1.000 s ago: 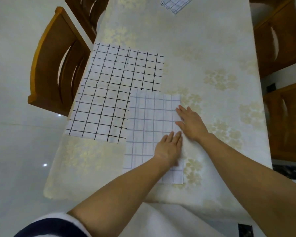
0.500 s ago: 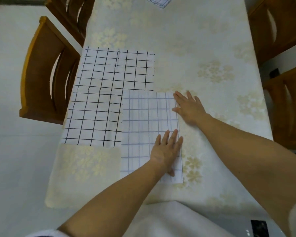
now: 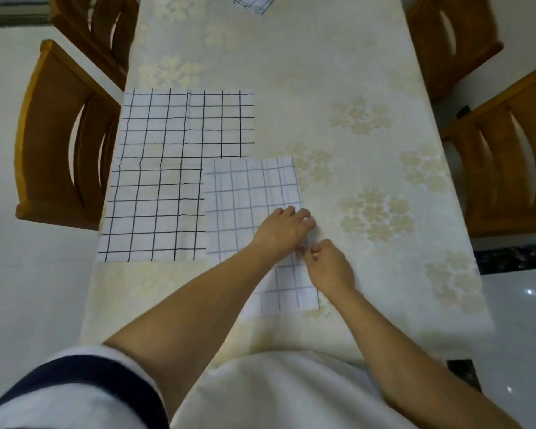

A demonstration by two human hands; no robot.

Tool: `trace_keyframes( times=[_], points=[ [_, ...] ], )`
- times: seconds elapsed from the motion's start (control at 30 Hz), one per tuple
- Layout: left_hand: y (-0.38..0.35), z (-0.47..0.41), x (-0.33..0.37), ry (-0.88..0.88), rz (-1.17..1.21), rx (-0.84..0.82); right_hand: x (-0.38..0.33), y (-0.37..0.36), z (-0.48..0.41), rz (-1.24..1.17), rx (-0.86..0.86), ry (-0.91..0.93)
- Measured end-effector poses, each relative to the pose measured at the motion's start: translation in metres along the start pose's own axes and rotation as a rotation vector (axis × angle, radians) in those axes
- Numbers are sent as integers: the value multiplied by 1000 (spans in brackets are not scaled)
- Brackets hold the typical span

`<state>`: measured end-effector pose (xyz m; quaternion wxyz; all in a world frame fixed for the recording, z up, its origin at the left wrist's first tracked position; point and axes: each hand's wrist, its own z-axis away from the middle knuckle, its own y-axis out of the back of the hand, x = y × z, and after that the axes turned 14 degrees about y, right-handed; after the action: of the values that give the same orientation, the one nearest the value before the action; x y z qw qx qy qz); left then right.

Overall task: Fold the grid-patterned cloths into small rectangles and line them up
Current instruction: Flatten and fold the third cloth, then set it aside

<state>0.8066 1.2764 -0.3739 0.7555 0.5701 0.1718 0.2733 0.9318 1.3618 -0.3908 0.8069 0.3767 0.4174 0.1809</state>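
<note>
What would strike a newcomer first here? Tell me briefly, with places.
The left hand and right hand meet at the right edge of the pale-lined cloth near the table's front, fingers curled as if pinching it. Left of it lies the larger black-lined cloth, spread flat, its near right corner covered. A folded cloth sits at the far edge.

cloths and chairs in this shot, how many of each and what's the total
grid cloths: 3 (black-grid cloth, blue-grid cloth, folded cloth at the far edge)
wooden chairs: 4 (near left chair, far left chair, near right chair, far right chair)
total: 7
</note>
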Motion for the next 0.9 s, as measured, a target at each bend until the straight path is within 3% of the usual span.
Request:
trace_keyframes(
  times=[0.1, 0.23, 0.43, 0.53, 0.67, 0.77, 0.9],
  points=[
    [9, -14, 6, -178, -126, -45, -4, -17, 19, 31, 12, 17],
    [17, -24, 16, -399, -175, -14, 1, -4, 16, -115, -25, 6],
    [11, -38, 16, -393, -307, -107, 28, 23, 9, -182, -73, 111],
    [20, -45, 11, -365, -303, -111, 42, 37, 6, -164, -80, 161],
    [30, -54, -17, -250, -134, 3, 65, 59, -5, -87, -151, 187],
    [41, -56, -49, -126, -55, 59, 81, 83, -21, -15, -252, 202],
    [48, -48, -92, 132, 142, -25, 91, 125, -53, 144, -417, 244]
  ],
)
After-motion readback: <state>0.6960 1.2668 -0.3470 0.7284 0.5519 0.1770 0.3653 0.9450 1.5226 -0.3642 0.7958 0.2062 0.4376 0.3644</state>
